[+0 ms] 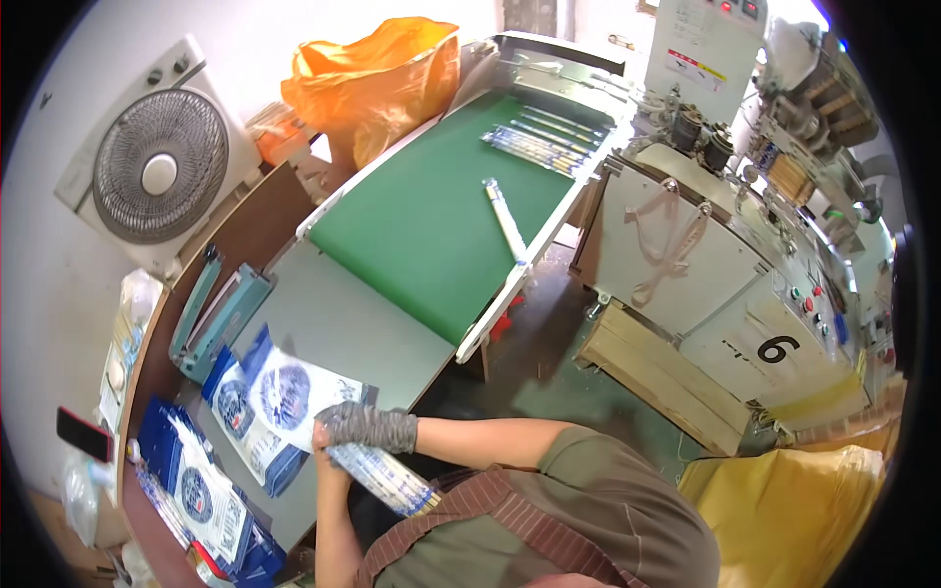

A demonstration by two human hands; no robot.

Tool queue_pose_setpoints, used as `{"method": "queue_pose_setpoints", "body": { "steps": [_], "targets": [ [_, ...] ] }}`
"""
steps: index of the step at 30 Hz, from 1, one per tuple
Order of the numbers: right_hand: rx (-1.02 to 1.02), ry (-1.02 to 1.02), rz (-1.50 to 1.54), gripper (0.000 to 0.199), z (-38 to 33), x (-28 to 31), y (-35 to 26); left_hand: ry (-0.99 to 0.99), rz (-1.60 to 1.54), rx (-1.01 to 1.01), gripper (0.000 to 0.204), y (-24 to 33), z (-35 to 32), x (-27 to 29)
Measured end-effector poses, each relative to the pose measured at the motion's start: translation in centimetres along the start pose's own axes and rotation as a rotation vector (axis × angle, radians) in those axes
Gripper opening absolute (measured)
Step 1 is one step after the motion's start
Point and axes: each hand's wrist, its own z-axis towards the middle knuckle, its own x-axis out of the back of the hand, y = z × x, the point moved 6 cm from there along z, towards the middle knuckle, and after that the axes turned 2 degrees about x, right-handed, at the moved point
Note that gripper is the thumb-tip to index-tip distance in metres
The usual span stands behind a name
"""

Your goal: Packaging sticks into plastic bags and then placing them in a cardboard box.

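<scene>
Both my hands meet low in the middle, closed round the upper end of a bundle of wrapped chopsticks. These are slim, in white and blue printed sleeves, and their lower end slants toward my apron. My right hand wears a grey glove and lies over the top. My left hand is pressed in from the left, its fingers partly hidden. Just beyond my hands, white and blue printed plastic bags lie on the grey table. More such bags are piled at the lower left.
A green conveyor belt carries a row of wrapped chopsticks and one loose packet. A teal hand sealer stands left, below a fan. An orange sack is behind; a white machine and yellow sacks are right.
</scene>
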Motion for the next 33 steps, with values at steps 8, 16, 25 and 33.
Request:
{"method": "queue_pose_setpoints", "body": {
  "steps": [8,16,25,33],
  "targets": [
    [-0.156,0.14,-0.072,0.029,1.8,4.8,6.0,0.104,-0.187,0.673,0.011,-6.7,-1.5,1.8],
    [-0.283,0.229,-0.442,0.036,0.5,3.2,2.7,0.38,0.032,0.153,0.013,-0.1,-1.0,2.2],
    [-0.393,0.461,0.417,0.018,-4.7,2.7,7.5,0.294,-0.012,-0.004,0.013,4.6,-3.8,0.8],
    [-0.45,0.489,0.446,0.019,-5.5,0.6,5.2,0.303,0.331,-0.25,0.03,7.2,-5.6,1.3]
  ]
}}
